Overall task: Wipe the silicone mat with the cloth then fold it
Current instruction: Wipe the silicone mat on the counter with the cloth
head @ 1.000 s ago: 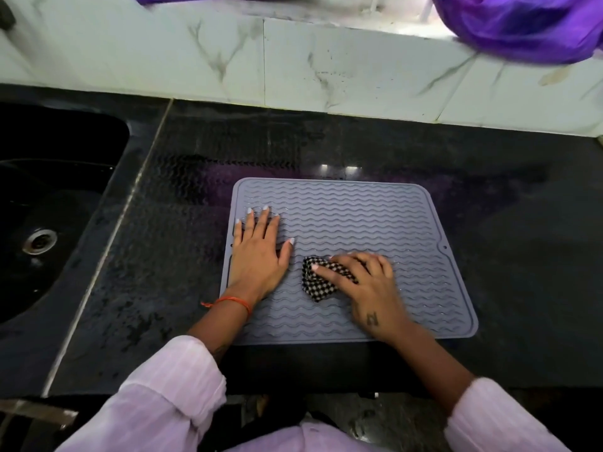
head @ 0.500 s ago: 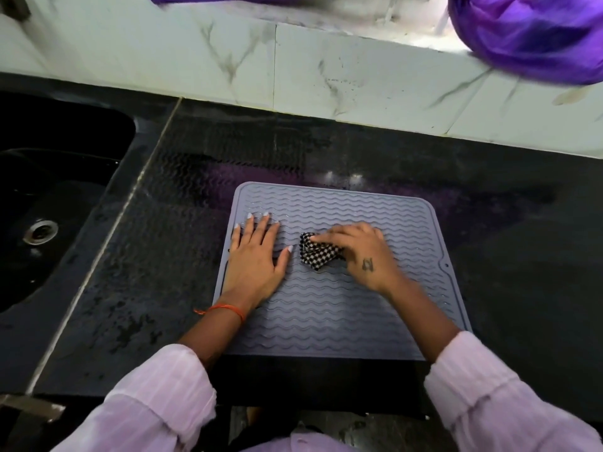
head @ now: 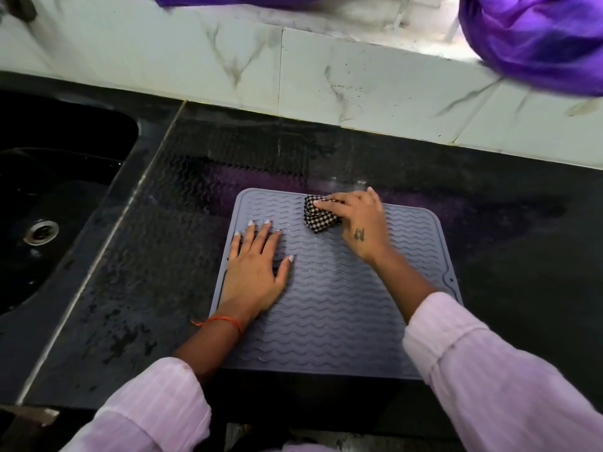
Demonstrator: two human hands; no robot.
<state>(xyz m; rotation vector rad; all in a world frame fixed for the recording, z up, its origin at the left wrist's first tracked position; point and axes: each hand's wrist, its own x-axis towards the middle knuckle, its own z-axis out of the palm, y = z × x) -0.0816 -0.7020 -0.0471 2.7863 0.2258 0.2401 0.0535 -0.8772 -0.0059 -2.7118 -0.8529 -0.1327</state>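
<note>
A grey silicone mat with wavy ridges lies flat on the black counter, its near edge at the counter's front. My left hand lies flat with spread fingers on the mat's left side. A small bunched black-and-white checked cloth sits near the mat's far edge. My right hand covers the cloth's right part, its fingers curled over it and pressing it onto the mat.
A black sink with a metal drain lies to the left. The black counter looks wet around the mat. A marble-tiled backsplash rises behind, with purple fabric on the ledge at upper right.
My right hand has slid the cloth from the mat's middle toward its far edge. My left hand has stayed flat on the mat's left side.
</note>
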